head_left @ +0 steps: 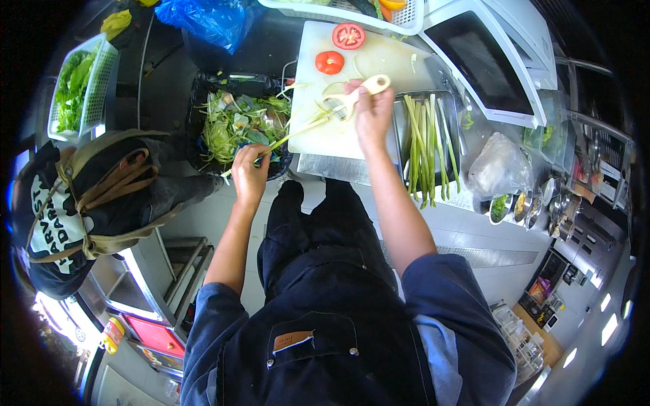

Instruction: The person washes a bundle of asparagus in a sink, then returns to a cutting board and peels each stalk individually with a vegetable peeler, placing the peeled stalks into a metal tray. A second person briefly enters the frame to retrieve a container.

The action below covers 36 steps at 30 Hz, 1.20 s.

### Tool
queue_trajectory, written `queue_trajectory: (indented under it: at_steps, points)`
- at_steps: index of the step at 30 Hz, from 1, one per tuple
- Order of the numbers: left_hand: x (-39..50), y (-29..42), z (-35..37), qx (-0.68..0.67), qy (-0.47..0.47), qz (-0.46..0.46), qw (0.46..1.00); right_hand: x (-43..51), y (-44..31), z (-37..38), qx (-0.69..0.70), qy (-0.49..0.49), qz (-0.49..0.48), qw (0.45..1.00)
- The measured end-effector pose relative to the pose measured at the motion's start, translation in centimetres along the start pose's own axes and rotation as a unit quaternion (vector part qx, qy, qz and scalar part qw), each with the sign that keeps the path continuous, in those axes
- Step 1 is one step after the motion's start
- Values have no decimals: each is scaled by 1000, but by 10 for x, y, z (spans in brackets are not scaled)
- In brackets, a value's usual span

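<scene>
My left hand (pixel 252 167) grips one end of a thin green asparagus spear (pixel 299 131), which slants up to the right over the cutting board. In my right hand (pixel 373 109) is a cream Y-shaped vegetable peeler (pixel 350 101), its blade end at the spear's far part. The white cutting board (pixel 315 144) bears two tomato halves, one cut side up (pixel 348 36), the other skin side up (pixel 329 62), and some pale peelings. Several asparagus spears (pixel 424 147) lie in a metal tray (pixel 453 101) at the board's right. Vegetable scraps (pixel 244 122) fill a black-lined bin (pixel 195 94) at its left.
A white appliance with a dark glass front (pixel 480 61) and a plastic bag (pixel 500 167) are at the right. White baskets of vegetables stand at the top (pixel 345 14) and far left (pixel 101 83). A blue plastic bag (pixel 208 20) lies top left. Another person (pixel 91 208) stands at left.
</scene>
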<state>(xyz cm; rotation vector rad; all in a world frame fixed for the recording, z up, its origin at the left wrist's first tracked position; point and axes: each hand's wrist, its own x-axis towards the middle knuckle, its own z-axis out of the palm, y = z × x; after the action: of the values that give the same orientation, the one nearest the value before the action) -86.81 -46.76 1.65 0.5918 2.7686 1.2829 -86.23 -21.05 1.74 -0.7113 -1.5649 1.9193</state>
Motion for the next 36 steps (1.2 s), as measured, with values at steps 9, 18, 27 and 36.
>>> queue_trajectory:
  at_steps: [9, 18, 27, 36]
  points:
    - [4, -4, -8, -54, -92, -79, 991, 19, 11, -18, 53, 44, -2, 998]
    - [2, -2, 2, -81, -146, -138, 976, -43, 37, 20, 71, -111, 168, 977]
    - [-5, -12, -2, -97, -138, -159, 973, 30, 4, -35, 55, 11, 75, 996]
    - [-16, -15, 0, -110, -127, -177, 970, -55, 23, 39, 68, -97, 118, 986]
